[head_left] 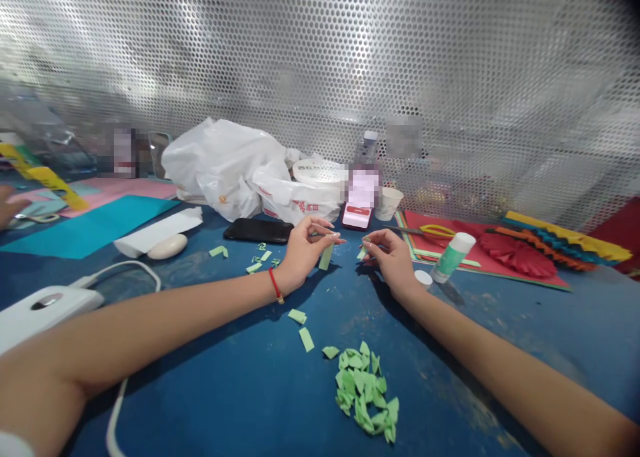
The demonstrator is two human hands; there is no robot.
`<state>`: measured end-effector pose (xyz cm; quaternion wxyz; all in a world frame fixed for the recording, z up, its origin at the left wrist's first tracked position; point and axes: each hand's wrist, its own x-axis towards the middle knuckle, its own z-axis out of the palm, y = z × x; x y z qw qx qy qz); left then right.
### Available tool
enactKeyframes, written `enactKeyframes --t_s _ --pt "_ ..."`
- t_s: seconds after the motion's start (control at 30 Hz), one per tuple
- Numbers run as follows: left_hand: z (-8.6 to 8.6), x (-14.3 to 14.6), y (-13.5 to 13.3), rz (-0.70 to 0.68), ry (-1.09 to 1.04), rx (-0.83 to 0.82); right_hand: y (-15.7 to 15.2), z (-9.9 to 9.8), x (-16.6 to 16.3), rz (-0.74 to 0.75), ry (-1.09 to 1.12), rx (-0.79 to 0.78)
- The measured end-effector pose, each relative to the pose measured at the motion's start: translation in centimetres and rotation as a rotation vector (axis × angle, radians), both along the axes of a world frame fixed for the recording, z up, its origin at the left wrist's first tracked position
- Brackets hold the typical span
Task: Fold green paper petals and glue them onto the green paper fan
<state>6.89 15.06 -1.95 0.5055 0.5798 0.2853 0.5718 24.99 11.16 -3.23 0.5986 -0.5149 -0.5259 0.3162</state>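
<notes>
Between the thumb and fingers of my left hand (306, 249) hangs a small green paper strip (325, 257). A red cord bracelet is on that wrist. To its right, my right hand (389, 256) pinches a little green paper piece (362, 252), partly hidden by the fingertips. The hands are apart, both just above the blue table. Nearer to me lies a pile of folded green paper pieces (367, 387). Flat green slips (306, 339) rest left of the pile, and several scraps (254, 268) lie beyond my left forearm. A glue stick (453, 257) stands uncapped-looking beside my right wrist, near a white cap (423, 278).
A black phone (257, 230) and white plastic bags (235, 167) are behind my left hand. A lit phone (359, 197) leans by a paper cup (389, 203). Scissors (435, 232) lie on red paper (525, 274). At far left, another person's hand (6, 207) shows.
</notes>
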Motion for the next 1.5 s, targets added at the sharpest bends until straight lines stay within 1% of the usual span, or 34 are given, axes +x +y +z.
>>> enactKeyframes --t_s 0.23,0.47,0.63,0.7,0.8,0.87,1.1,1.27,1.37,1.5 --pt "-0.2 0.1 0.4 -0.049 -0.028 -0.018 -0.1 0.0 0.0 0.035 -0.068 -0.085" --pt "-0.3 0.3 0.4 -0.076 -0.051 -0.076 0.2 -0.3 0.2 0.037 -0.27 -0.132" --pt "-0.3 0.3 0.4 -0.058 -0.05 -0.135 -0.1 0.0 -0.1 0.016 -0.42 -0.136" --pt "-0.3 0.2 0.4 -0.05 -0.051 -0.16 -0.6 0.3 -0.5 -0.044 -0.535 -0.12" --pt "-0.3 0.3 0.5 -0.057 -0.043 -0.208 -1.3 0.7 -1.2 -0.121 -0.852 -0.122" --pt "-0.4 0.3 0.6 -0.061 -0.042 -0.233 -1.6 0.8 -1.5 -0.136 -1.005 -0.13" --pt "-0.3 0.4 0.6 -0.05 -0.056 -0.265 -1.5 0.8 -1.6 -0.056 -1.092 -0.131" --pt "-0.2 0.3 0.6 -0.074 -0.043 -0.274 -1.7 1.0 -1.7 -0.047 -1.089 -0.131" --pt "-0.3 0.2 0.6 -0.077 -0.042 -0.274 -1.8 1.1 -1.8 -0.045 -1.086 -0.16" --pt "-0.3 0.2 0.6 -0.076 -0.039 -0.273 -1.8 1.0 -1.9 -0.017 -1.149 -0.179"
